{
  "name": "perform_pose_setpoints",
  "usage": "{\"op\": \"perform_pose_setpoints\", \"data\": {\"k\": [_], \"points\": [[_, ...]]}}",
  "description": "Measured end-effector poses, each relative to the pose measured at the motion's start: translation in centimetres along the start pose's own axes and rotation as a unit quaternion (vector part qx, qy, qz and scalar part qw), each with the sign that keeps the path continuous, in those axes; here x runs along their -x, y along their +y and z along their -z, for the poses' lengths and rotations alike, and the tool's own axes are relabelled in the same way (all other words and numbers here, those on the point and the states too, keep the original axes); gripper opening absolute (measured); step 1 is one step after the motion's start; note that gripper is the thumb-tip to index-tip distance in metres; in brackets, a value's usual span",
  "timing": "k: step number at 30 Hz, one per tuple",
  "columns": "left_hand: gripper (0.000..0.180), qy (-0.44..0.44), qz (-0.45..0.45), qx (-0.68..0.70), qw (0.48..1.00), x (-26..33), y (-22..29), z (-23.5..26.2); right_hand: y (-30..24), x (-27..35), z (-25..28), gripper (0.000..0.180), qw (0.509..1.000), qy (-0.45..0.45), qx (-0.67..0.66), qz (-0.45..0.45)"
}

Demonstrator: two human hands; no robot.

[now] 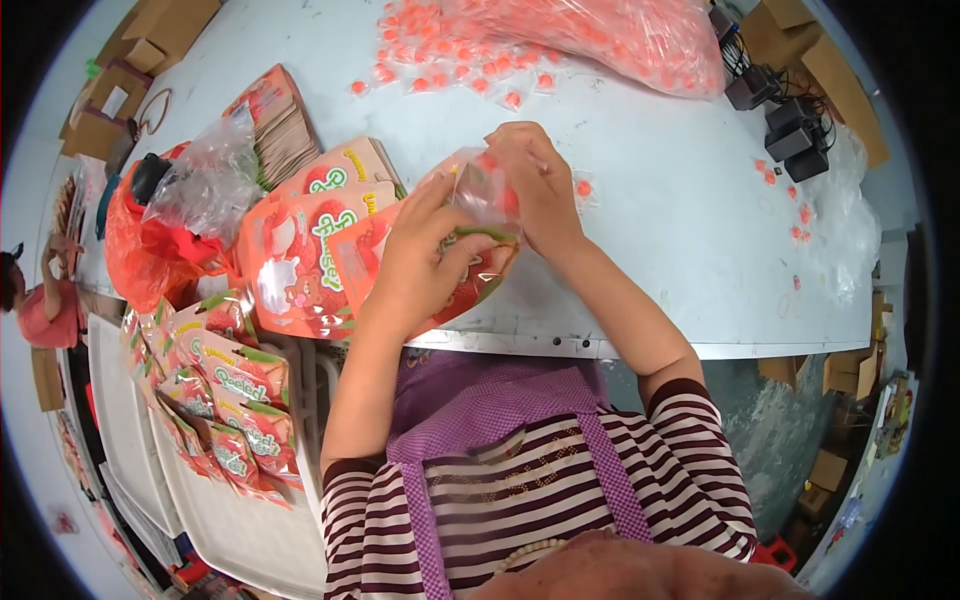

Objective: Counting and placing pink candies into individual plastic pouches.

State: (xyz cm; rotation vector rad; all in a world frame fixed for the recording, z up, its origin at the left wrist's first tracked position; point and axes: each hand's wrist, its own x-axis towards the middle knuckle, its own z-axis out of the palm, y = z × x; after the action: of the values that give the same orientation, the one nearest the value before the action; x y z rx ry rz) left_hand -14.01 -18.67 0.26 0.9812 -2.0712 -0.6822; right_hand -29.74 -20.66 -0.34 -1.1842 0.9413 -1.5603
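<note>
Near the table's front edge, my left hand [425, 250] is closed on a red, glossy candy pouch [482, 280] with a green band near its top. The pouch is tilted with its mouth toward my right hand [537, 185]. That hand is closed with bent fingers on a clear plastic packet [488, 190] showing red inside, right at the pouch mouth. How far the packet sits inside the pouch, I cannot tell. Flat pouches of the same print [285, 265] lie overlapped beside my left hand.
A large clear bag of red candies [620, 40] lies at the back, with loose wrapped candies [430, 75] spilled beside it. Puffed pouches [235, 385] are heaped on a white tray [240, 530] at the left. Black adapters [797, 135] are at right; another person [50, 305] is far left.
</note>
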Motion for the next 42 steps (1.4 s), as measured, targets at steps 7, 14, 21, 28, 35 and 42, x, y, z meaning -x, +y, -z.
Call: {"op": "perform_pose_setpoints", "data": {"k": [7,14,21,28,35,42], "points": [[0.013,0.046,0.052,0.075,0.995,0.2,0.7,-0.1,1.1,1.3,1.4,0.015,0.985,-0.120,0.062,0.104],[0.013,0.029,0.021,0.063,0.997,0.5,0.9,0.3,-0.9,2.3,1.7,0.018,0.959,-0.180,0.213,0.052],[0.008,-0.004,-0.024,0.069,0.997,-0.1,1.5,0.6,-1.1,2.4,2.6,0.029,0.907,-0.140,0.298,0.263],[0.014,0.008,-0.004,0.197,0.980,0.8,1.1,0.7,-2.4,2.3,1.6,0.035,0.926,-0.174,0.184,0.279],[0.011,0.065,-0.019,0.275,0.959,1.0,1.2,0.9,-4.3,3.6,1.8,0.041,0.825,-0.343,0.398,0.209],[0.009,0.089,-0.025,0.287,0.954,1.3,1.2,2.0,-8.6,3.0,2.1,0.054,0.869,-0.279,0.295,0.283]]}}
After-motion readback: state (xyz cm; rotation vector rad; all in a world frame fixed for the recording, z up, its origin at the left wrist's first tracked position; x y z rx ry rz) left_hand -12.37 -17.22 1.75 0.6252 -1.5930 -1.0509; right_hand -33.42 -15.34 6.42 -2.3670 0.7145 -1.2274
